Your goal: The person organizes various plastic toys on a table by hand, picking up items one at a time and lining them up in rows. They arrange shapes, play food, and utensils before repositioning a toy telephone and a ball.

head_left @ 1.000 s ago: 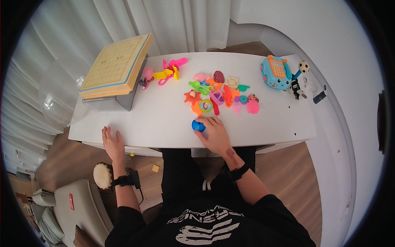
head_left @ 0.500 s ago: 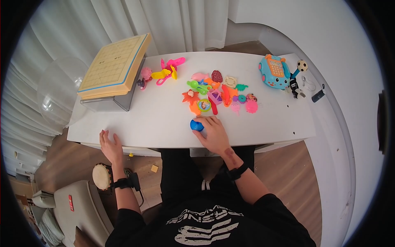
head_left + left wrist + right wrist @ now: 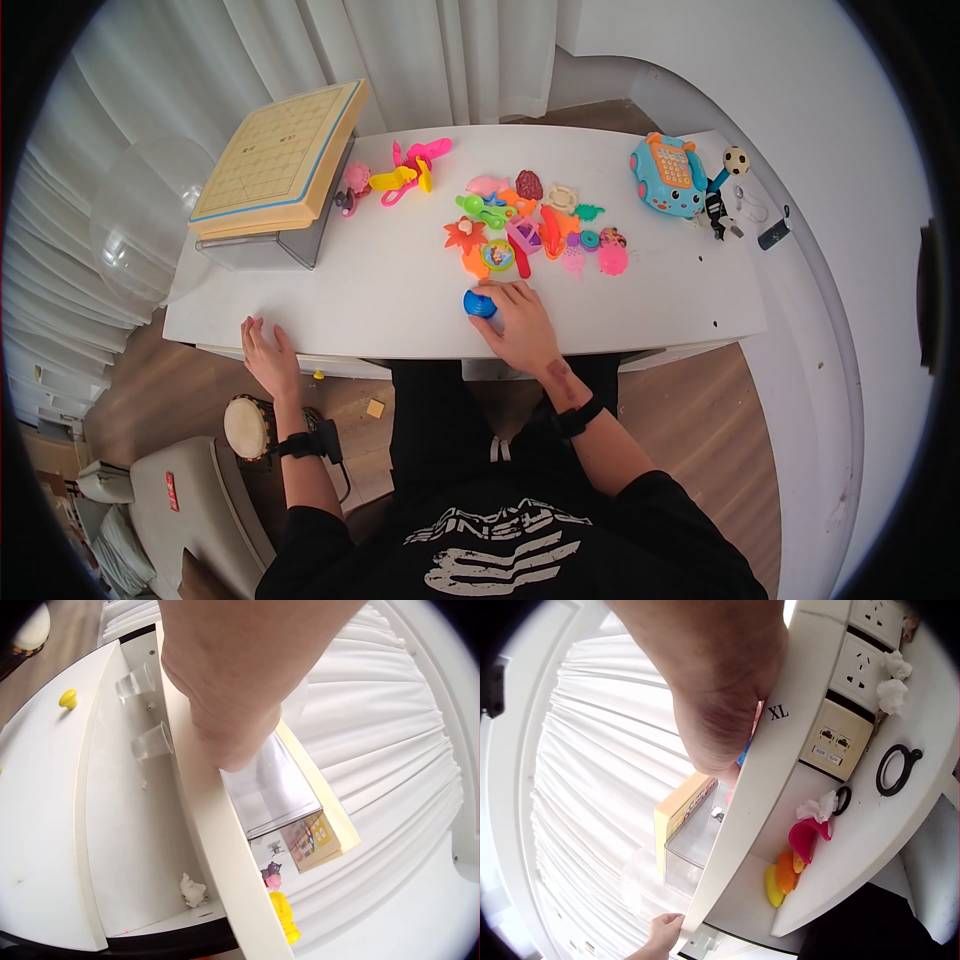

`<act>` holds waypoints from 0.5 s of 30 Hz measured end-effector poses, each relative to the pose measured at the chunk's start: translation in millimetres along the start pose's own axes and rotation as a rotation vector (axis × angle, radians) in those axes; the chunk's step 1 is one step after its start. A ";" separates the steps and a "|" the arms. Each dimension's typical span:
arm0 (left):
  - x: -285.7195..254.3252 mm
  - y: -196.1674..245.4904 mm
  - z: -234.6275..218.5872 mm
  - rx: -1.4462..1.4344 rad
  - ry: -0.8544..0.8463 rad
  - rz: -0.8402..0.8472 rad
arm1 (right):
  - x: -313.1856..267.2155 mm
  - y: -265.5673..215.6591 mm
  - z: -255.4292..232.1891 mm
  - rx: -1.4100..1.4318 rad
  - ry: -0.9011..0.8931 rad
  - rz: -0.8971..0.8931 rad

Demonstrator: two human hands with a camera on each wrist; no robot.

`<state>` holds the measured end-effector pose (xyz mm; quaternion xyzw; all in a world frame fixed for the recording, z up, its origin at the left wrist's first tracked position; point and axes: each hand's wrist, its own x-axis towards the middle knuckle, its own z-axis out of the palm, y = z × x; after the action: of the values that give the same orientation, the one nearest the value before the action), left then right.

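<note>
In the head view the right hand (image 3: 522,325) grips a round blue object (image 3: 480,303) on the white table (image 3: 400,300), near its front edge. Thumb and fingers curl round the object's right side. At the table's front left, the left hand (image 3: 270,358) rests with relaxed, spread fingers and holds nothing. Beyond the blue object lies a pile of colourful toys, among them an orange leaf shape (image 3: 465,235), a green-rimmed disc (image 3: 497,255) and a pink round piece (image 3: 613,260). The right wrist view shows only a sliver of blue beside the right hand (image 3: 720,727).
A board (image 3: 280,150) lies on a clear box (image 3: 270,250) at the left. Pink and yellow toys (image 3: 395,180) lie beside it. A toy phone (image 3: 668,177) and a dark cylinder (image 3: 775,234) stand right. Open compartments below hold cups (image 3: 152,742) and toys (image 3: 786,874).
The left hand has shifted slightly down and left. The head view has moved a little. The right hand keeps its grip on the blue object, with no clear motion over the table.
</note>
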<state>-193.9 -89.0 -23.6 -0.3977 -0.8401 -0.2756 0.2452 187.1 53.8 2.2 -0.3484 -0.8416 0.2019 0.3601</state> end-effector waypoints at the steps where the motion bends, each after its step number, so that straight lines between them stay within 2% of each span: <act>1: -0.9 2.2 -1.0 0.018 -0.016 -0.030 | 0.2 -0.4 -0.4 0.000 0.000 0.000; 5: -1.6 0.3 0.1 0.043 -0.032 -0.069 | -0.4 1.0 0.9 0.003 0.005 -0.001; 8: -1.8 -5.9 4.7 0.047 -0.002 -0.020 | 0.0 -0.2 0.1 0.007 0.016 -0.004; 12: -2.9 -3.2 4.3 0.041 0.004 -0.033 | -0.6 -0.1 0.1 0.016 0.004 0.006; 14: 0.2 14.7 -3.9 -0.135 0.088 0.030 | 0.4 0.4 0.7 0.008 0.005 0.010; 15: 0.4 31.9 -10.3 -0.218 0.069 0.092 | -0.1 0.1 1.4 0.000 0.001 0.013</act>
<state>-166.5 -78.6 -7.3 -0.4503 -0.7772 -0.3672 0.2415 186.2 53.6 1.2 -0.3537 -0.8392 0.2041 0.3591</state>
